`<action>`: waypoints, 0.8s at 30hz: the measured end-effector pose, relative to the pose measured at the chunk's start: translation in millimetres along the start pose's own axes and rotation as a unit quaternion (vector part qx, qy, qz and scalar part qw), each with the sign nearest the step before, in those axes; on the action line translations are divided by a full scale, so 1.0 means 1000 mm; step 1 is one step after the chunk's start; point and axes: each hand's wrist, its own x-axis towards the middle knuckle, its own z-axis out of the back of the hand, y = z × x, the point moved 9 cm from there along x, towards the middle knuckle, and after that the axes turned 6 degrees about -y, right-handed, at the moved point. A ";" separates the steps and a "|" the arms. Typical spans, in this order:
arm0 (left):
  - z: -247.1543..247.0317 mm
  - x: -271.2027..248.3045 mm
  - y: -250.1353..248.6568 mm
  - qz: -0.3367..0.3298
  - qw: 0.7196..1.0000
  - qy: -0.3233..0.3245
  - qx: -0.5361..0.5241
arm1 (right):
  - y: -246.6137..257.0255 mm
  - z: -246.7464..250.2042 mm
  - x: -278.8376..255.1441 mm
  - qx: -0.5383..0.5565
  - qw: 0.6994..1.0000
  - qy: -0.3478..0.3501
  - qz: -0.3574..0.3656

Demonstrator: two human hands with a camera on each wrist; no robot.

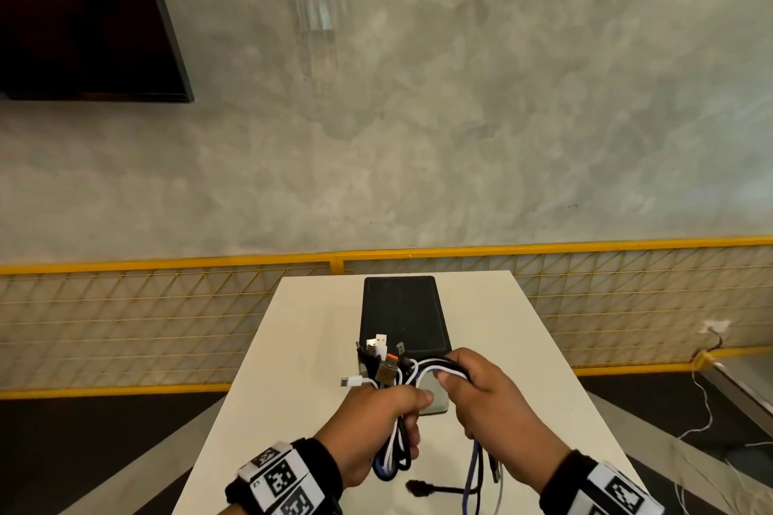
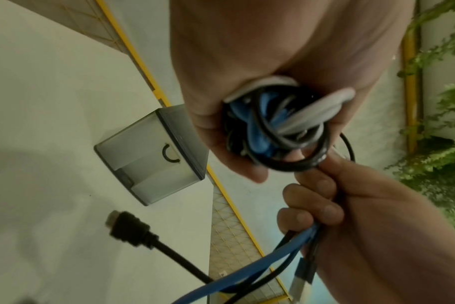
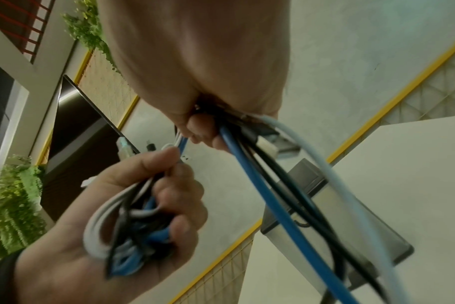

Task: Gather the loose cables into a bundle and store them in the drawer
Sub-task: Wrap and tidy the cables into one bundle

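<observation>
Both hands' grips (image 1: 376, 410) (image 1: 481, 393) clamp the cables (image 1: 393, 372), plugs pointing away, tails hanging.

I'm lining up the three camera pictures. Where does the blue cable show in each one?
Head: blue cable hangs below the right hand, lower centre.
Left wrist: it runs from the right hand's fist toward the bottom edge.
Right wrist: it slants from the fist at centre to the bottom right.
Shared landmark: the small grey box on the white table.
</observation>
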 end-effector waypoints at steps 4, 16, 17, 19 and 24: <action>-0.001 0.004 0.001 0.004 0.998 -0.008 -0.059 | 0.000 -0.013 -0.009 0.069 0.997 0.015 -0.030; -0.022 -0.003 -0.002 0.005 0.983 0.045 -0.179 | -0.010 -0.042 -0.013 0.134 0.988 0.049 -0.064; -0.022 -0.004 -0.001 0.014 0.983 0.047 -0.177 | -0.009 -0.044 -0.013 0.125 0.989 0.052 -0.057; -0.022 -0.004 0.002 0.029 0.984 0.048 -0.171 | -0.009 -0.046 -0.012 0.086 0.994 0.053 -0.048; -0.013 -0.003 0.005 0.017 0.981 0.029 -0.191 | -0.003 -0.056 -0.021 0.054 0.990 0.129 -0.020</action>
